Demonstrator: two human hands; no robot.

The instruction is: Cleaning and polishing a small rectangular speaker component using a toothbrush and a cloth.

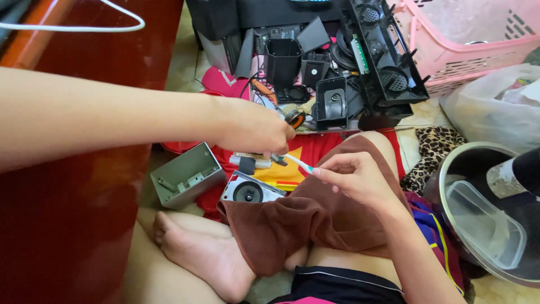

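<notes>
Left hand (256,128) is closed on a small metal part (277,158). Right hand (351,177) pinches a thin white tool (298,163), its tip touching that part, above the speaker (248,191).

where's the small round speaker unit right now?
In the head view, the speaker lies on the red cloth left of centre, just below the left hand, between the grey metal box and the brown-clothed knee.

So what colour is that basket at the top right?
Pink: the plastic basket has slotted sides, seen clearly in the head view.
</notes>
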